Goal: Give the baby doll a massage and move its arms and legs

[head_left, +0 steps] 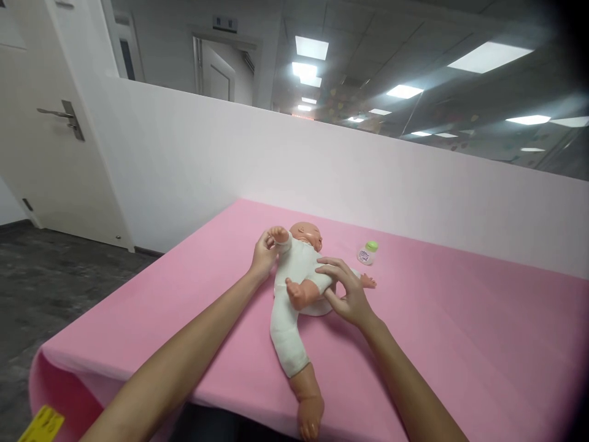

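Observation:
A baby doll [294,288] in white clothes lies on its back on the pink-covered table [460,344], head toward the far wall, one bare leg hanging past the near edge. My left hand [263,255] grips the doll's raised arm near the wrist. My right hand [343,288] rests on the doll's belly and hip, fingers spread and touching the white cloth. A small bottle with a green cap [367,252] lies on the table just right of the doll's head, apart from both hands.
A white partition wall [368,178] runs along the table's far side. A white door [50,123] with a lever handle stands at the left above dark grey floor [55,288]. A yellow label [41,425] hangs at the table's near left corner.

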### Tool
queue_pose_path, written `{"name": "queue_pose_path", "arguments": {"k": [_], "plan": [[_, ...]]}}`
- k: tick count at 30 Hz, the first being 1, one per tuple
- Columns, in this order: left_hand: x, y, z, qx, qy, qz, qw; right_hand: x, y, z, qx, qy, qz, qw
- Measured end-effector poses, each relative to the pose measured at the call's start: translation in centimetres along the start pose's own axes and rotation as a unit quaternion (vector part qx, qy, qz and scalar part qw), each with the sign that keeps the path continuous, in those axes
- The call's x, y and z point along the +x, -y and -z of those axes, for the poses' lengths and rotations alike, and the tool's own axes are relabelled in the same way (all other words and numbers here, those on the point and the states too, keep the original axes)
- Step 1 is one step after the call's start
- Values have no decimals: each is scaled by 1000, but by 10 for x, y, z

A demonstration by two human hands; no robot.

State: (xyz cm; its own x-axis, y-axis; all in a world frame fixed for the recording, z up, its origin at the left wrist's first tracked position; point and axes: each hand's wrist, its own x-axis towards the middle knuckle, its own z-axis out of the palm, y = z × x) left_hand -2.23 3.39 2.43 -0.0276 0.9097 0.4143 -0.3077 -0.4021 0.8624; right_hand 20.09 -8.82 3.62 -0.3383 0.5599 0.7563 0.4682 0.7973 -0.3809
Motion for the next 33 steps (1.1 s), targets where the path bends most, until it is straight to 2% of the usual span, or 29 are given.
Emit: {"name": "queue_pose_path", "arguments": {"k": [5,7,9,11,14,19,26,29,33], "plan": [[-1,-4,1,-8,-12,-6,1000,-7,4,-2,10,43,6,999],[-1,-6,2,1,-4,-13,1000,-7,4,-6,11,42,3,999],[-1,-5,2,20,28,-6,999,-5,4,-11,4,-1,-21,1000],[-1,-3,3,33,64,9,997,-2,6,-17,-14,-73,-57,996],[0,2,3,15,78,17,997,3,9,-24,-34,-134,-81,987],[1,-1,1,-4,74,58,996,4,10,-22,-58,-114,-24,991],[-4,-17,0,67,63,-1,996,-1,8,-21,-39,-39,36,998],[-4,-19,-1,91,69,3,993,-1,8,-25,-47,-49,28,997],[-3,-18,-2,109,131,-20,985,0,7,-28,-38,-102,-21,994]]}}
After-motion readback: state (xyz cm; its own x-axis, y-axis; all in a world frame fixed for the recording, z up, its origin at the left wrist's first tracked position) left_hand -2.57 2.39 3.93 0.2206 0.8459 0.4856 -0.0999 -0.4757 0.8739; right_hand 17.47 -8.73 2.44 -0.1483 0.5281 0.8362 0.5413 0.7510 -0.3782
